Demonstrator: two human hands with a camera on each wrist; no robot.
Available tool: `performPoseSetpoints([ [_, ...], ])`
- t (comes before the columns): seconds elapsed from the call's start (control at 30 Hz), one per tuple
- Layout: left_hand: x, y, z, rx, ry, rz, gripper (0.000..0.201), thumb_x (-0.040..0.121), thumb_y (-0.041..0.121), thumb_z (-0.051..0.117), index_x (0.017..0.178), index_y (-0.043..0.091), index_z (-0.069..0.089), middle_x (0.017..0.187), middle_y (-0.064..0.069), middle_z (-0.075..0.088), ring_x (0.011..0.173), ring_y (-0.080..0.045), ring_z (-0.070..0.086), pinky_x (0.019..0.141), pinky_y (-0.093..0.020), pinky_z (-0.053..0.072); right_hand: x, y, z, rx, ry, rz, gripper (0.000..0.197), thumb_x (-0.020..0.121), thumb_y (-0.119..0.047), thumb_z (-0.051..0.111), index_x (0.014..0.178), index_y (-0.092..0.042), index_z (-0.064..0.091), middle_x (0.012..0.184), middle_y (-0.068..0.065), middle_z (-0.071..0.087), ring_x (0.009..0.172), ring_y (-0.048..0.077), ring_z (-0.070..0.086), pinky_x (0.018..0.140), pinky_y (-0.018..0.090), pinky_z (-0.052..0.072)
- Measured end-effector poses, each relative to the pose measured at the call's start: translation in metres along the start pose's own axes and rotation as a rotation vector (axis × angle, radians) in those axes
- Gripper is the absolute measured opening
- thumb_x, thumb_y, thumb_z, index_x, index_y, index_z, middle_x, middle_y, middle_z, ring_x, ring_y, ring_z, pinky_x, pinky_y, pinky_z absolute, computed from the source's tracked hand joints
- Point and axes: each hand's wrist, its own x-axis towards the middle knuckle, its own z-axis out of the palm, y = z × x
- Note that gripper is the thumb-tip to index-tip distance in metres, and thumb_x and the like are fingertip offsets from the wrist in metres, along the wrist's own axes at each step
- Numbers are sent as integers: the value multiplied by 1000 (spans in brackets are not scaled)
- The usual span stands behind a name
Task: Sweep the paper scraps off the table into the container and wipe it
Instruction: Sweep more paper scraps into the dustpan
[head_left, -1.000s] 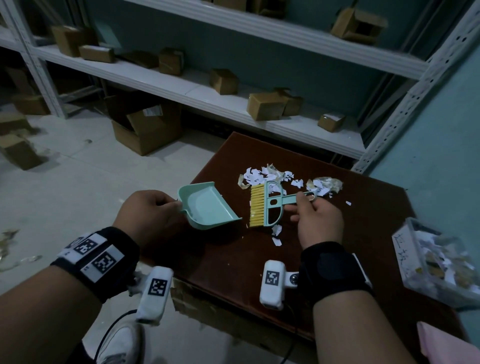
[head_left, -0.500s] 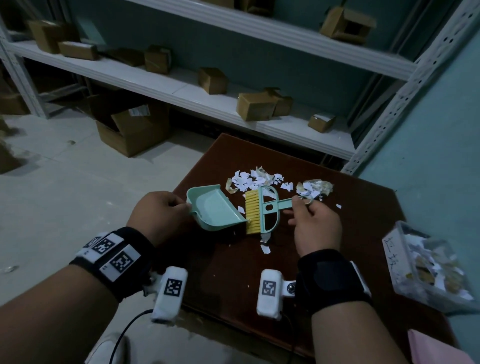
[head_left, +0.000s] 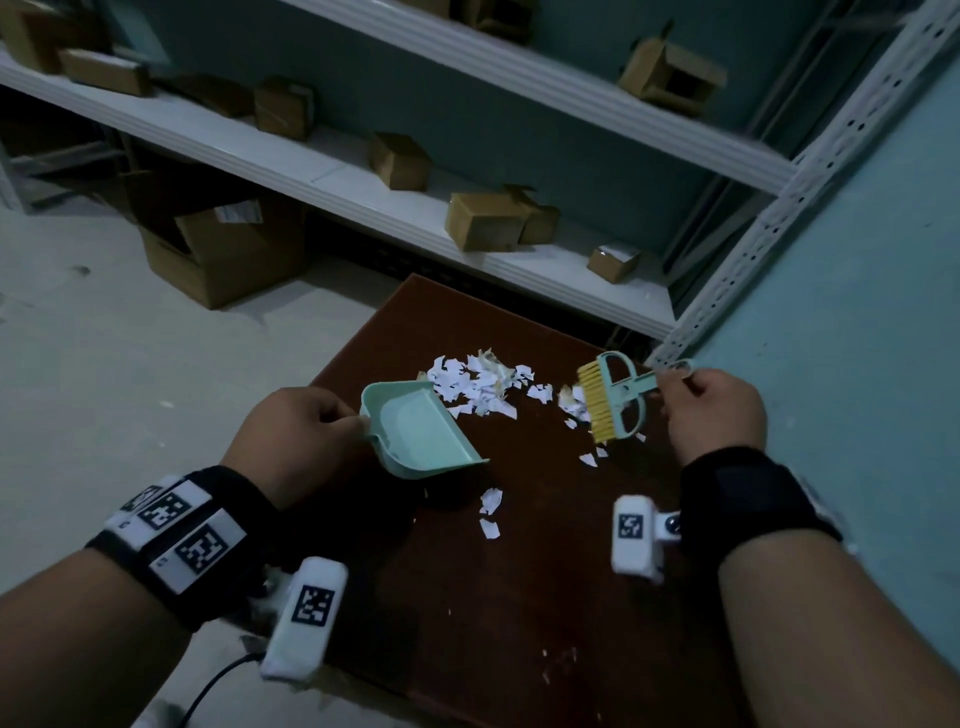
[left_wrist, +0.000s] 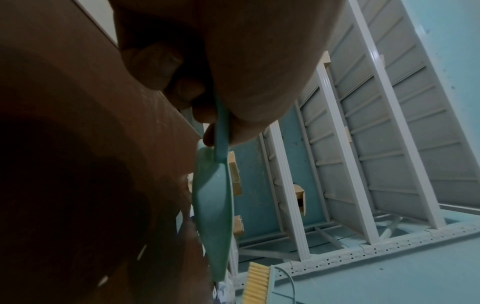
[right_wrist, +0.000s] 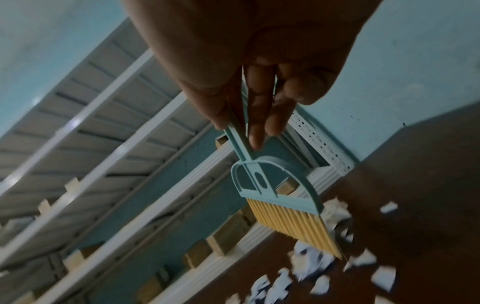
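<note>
White paper scraps (head_left: 480, 384) lie in a heap on the dark brown table (head_left: 519, 597), with a few loose pieces (head_left: 490, 512) nearer me. My left hand (head_left: 298, 434) grips the handle of a mint green dustpan (head_left: 421, 434), whose mouth faces right beside the heap; its handle (left_wrist: 221, 131) shows between my fingers in the left wrist view. My right hand (head_left: 714, 410) pinches the handle of a small green brush (head_left: 613, 397) with yellow bristles (right_wrist: 293, 228). The brush sits at the heap's right end, bristles on the scraps (right_wrist: 309, 265).
White metal shelving (head_left: 467, 239) with small cardboard boxes (head_left: 485, 221) stands behind the table. A teal wall (head_left: 841, 364) runs along the right. An open carton (head_left: 223, 254) sits on the pale floor (head_left: 104, 364) to the left.
The brush has moved from beside the dustpan to the right end of the scrap heap. The view has shifted left, so the clear container at the right is out of sight.
</note>
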Motion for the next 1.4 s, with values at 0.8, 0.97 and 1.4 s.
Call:
performPoseSetpoints([
  [0.8,23,-5,4,-48,-54,-1,24,90,33,75,70,20,77,71,1,74,71,-16,69,72,-37,59,87,6,43,-695,-351,-159,33,103,-37,57,108,-10,76,99,14,71,80,26,51,71,30,40],
  [0.97,22,-2,1,-81,-50,-8,26,90,35,75,69,19,76,70,0,74,70,-18,70,72,-40,60,92,-8,49,-718,-427,-234,36,101,-43,60,111,-14,77,98,8,70,81,23,54,71,28,39],
  [1.4,19,2,-2,-93,-72,-15,26,90,35,74,73,16,77,76,-4,74,74,-19,69,76,-43,61,-6,-45,37,-633,-614,-465,33,101,-48,54,95,-25,77,77,-8,65,73,11,59,68,32,47],
])
